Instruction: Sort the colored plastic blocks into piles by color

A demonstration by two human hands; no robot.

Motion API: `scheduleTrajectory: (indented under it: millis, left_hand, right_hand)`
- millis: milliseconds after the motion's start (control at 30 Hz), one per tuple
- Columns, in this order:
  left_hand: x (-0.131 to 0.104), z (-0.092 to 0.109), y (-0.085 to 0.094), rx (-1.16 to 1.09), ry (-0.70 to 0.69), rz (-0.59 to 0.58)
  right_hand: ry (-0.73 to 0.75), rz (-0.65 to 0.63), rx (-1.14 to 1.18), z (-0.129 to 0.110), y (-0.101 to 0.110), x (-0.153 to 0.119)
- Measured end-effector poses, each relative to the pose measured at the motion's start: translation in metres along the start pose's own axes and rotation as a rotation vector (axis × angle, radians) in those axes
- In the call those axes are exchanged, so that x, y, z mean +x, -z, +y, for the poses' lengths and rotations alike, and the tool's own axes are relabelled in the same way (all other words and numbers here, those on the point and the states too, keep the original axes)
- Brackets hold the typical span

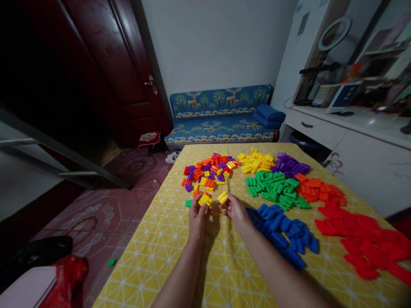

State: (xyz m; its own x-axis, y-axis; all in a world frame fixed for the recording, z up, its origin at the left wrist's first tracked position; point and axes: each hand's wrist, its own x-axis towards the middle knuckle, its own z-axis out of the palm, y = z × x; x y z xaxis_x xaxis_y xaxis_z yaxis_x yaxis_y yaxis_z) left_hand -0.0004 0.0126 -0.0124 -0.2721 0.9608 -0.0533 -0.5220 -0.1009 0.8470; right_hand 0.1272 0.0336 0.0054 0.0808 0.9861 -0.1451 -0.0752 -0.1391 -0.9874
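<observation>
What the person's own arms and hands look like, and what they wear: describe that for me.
The left hand and right hand are bare, without gloves. No sleeve, watch or bracelet shows on the left forearm or right forearm. Rings are too small to tell.

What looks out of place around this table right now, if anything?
A green block lies on the tiled floor, to the left of the table, while the green pile sits on the yellow tablecloth. It may have fallen. Nothing else clearly stands out.
</observation>
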Motion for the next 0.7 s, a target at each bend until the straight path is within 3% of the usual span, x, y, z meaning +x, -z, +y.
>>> scheduleTrajectory:
  millis: [167,333,433,567,700]
  left_hand:
    - [-0.002,0.0,0.0,0.044,0.002,-0.018]
    - [-0.001,-0.002,0.001,0.05,-0.009,-0.023]
    - [-0.002,-0.003,0.001,0.054,-0.003,-0.037]
    - [-0.004,-0.004,0.0,0.08,0.018,-0.103]
    - [-0.006,-0.001,-0.003,0.09,0.016,-0.149]
  right_hand:
    - [-0.135,-0.068,0.301,-0.027,0.01,0.018]
    - [-0.065,0.116,0.317,-0.078,0.047,0.081]
    - [-0.044,0.222,0.312,-0.09,0.06,0.097]
    - [-0.036,0.185,0.274,-0.06,0.038,0.062]
    - [-0.007,0.002,0.2,-0.007,-0.001,0.009]
